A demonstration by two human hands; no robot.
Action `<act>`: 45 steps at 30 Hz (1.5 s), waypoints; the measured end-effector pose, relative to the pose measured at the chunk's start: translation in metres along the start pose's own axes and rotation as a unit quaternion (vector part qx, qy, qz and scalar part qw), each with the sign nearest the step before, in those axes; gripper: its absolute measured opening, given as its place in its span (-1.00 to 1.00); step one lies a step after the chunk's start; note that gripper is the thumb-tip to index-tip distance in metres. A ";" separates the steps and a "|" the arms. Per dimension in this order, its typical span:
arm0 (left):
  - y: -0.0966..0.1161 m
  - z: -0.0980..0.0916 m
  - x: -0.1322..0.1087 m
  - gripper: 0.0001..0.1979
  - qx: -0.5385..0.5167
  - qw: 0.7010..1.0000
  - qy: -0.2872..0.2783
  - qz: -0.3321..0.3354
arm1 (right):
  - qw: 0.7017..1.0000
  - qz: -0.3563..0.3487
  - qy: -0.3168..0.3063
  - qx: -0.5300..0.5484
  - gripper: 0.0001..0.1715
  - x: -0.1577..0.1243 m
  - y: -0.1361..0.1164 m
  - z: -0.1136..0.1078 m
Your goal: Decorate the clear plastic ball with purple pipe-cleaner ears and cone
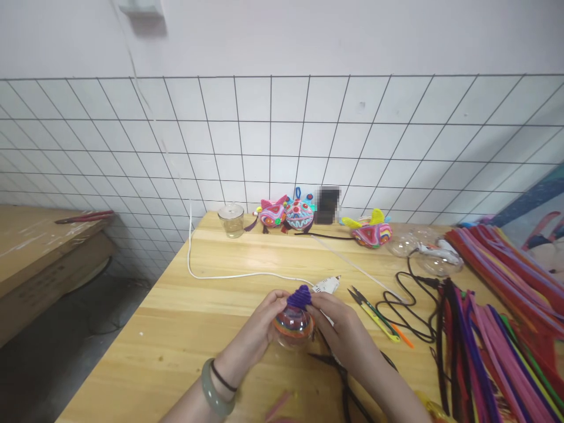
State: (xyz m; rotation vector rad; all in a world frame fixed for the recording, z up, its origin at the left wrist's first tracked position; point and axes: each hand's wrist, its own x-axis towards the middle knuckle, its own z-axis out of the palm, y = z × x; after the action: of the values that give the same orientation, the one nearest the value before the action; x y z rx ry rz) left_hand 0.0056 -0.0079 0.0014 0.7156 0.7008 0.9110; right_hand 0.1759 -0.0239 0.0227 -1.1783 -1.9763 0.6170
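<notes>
My left hand (269, 316) is wrapped round the side of a clear plastic ball (294, 341) partly covered with coloured bands. On top of the ball sits a purple fuzzy pipe-cleaner piece (299, 297), coiled in tight rows. My right hand (335, 317) has its fingertips pinched at the right edge of that purple piece. Its lower fingers are partly hidden beside the ball. Just beyond my hands lies a white glue gun (326, 285), its body partly covered by my right hand.
Yellow-green scissors (376, 316) and a tangled black cable (408, 302) lie to the right. Pipe cleaners (489, 352) fill the right side. At the back stand a glass cup (233, 222), decorated fuzzy ornaments (299, 215) and clear plastic shells (440, 261). A white cord (247, 275) crosses the table.
</notes>
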 end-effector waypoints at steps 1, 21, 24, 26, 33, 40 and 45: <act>0.000 0.000 0.000 -0.72 -0.001 1.000 0.001 0.001 | 1.000 -0.002 0.002 -0.002 -0.75 0.000 0.000 0.000; -0.003 0.001 0.000 -0.71 -0.014 1.000 0.006 0.008 | 1.000 -0.021 -0.017 -0.011 -0.73 0.002 -0.003 -0.003; -0.004 0.000 0.001 -0.72 -0.008 1.000 0.002 0.004 | 0.999 -0.020 -0.026 -0.018 -0.72 0.002 -0.004 -0.003; -0.005 -0.001 0.001 -0.73 -0.001 1.000 -0.001 0.003 | 0.999 -0.018 -0.031 -0.025 -0.72 0.003 -0.005 -0.003; -0.005 -0.002 0.002 -0.76 -0.007 1.000 0.005 0.003 | 0.999 -0.034 -0.031 -0.011 -0.73 0.002 -0.002 -0.002; -0.005 -0.002 0.002 -0.75 -0.009 1.000 -0.007 0.004 | 0.999 -0.042 -0.025 -0.001 -0.72 0.002 -0.001 -0.002; -0.006 -0.003 0.002 -0.76 -0.012 1.000 -0.009 0.005 | 0.999 -0.045 -0.028 -0.002 -0.72 0.001 0.001 -0.002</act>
State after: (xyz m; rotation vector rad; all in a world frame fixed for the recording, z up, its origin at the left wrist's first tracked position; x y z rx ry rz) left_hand 0.0063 -0.0082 -0.0059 0.7064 0.6695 0.9186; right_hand 0.1775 -0.0224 0.0235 -1.0790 -2.0664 0.6071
